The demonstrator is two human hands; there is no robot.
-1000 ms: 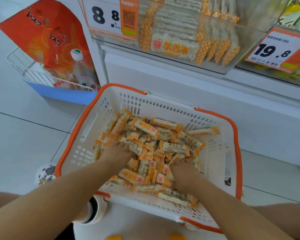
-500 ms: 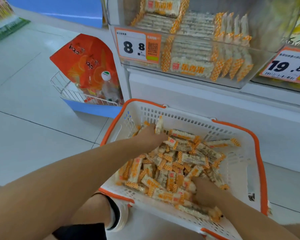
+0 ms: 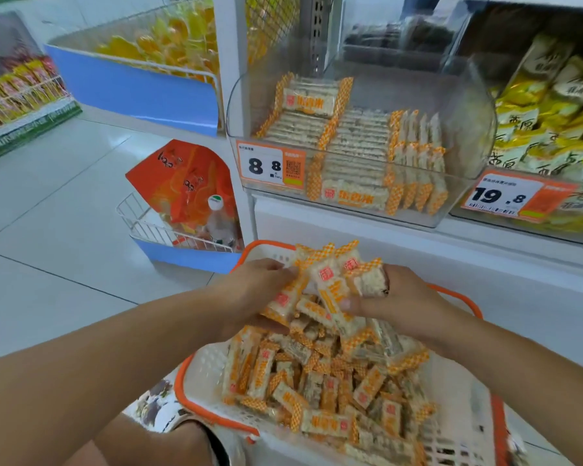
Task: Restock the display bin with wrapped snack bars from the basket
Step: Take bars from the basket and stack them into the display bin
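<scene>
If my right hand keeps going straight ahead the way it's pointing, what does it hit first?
Probably the clear display bin, at its front wall. The right hand, holding snack bars, points up and forward toward it. Nothing shows between them, though depth is hard to judge.

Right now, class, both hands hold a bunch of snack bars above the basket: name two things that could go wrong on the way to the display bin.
1. The bunch of bars is loosely stacked between the left hand and right hand; some stick out on top and could slip, possibly missing the basket.
2. The display bin holds neat rows of bars; a dumped handful may disturb them.
</scene>
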